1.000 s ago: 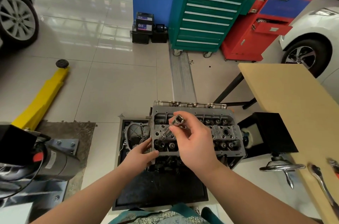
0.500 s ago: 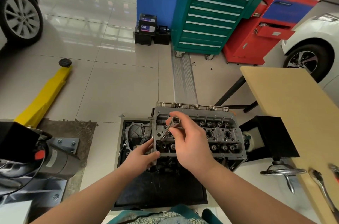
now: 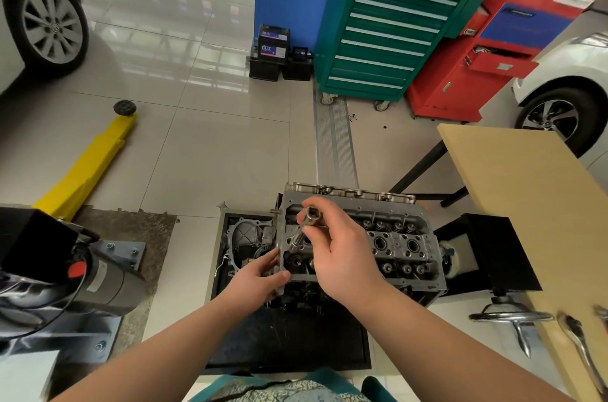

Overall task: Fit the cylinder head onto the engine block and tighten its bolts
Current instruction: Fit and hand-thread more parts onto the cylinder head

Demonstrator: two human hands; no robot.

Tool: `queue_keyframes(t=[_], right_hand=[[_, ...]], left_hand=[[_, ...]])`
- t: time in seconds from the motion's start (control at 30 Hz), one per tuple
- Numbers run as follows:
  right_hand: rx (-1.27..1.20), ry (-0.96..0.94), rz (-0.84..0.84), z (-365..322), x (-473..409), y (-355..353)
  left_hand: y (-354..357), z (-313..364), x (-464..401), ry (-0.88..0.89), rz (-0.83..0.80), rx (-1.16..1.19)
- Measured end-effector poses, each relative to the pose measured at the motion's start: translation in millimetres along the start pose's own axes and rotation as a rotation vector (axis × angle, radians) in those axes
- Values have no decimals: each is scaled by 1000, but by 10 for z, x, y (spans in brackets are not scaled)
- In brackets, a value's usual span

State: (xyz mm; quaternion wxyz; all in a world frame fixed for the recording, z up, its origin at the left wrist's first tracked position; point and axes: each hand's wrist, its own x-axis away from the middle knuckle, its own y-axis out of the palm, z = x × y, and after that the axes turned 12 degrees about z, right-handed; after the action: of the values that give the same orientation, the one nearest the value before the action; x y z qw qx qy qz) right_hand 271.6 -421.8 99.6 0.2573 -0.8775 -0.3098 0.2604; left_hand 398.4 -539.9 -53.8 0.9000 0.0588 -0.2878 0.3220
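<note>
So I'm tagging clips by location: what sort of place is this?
Most likely a car repair workshop: a green tool cabinet on castors, a yellow lift arm on the tiled floor, and parked cars, one wheel at far left.

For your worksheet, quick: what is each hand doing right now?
Left hand: grips the left end of the grey metal cylinder head.
Right hand: pinches a long silver socket tool.
</note>
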Motion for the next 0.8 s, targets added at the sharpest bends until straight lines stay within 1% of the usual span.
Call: queue_keyframes(t=[0.13, 0.27, 0.47, 0.53, 0.6, 0.67, 0.73, 0.8], right_hand=[[34, 24, -25, 26, 4, -56], [86, -3, -67, 43, 11, -63], [68, -5, 9, 44, 15, -22], [71, 11, 22, 51, 16, -9], [76, 24, 40, 49, 23, 10], [75, 64, 52, 23, 17, 23], [107, 49, 39, -20, 8, 12], [134, -43, -5, -41, -16, -26]], left_hand=[[-4, 20, 9, -14, -14, 2], [3, 10, 0, -14, -20, -5], [-11, 8, -2, -4, -14, -23], [24, 28, 22, 28, 22, -71], [79, 47, 55, 181, 156, -214], [142, 101, 100, 421, 290, -308], [189, 220, 150, 610, 350, -332], [217, 322, 162, 738, 365, -352]])
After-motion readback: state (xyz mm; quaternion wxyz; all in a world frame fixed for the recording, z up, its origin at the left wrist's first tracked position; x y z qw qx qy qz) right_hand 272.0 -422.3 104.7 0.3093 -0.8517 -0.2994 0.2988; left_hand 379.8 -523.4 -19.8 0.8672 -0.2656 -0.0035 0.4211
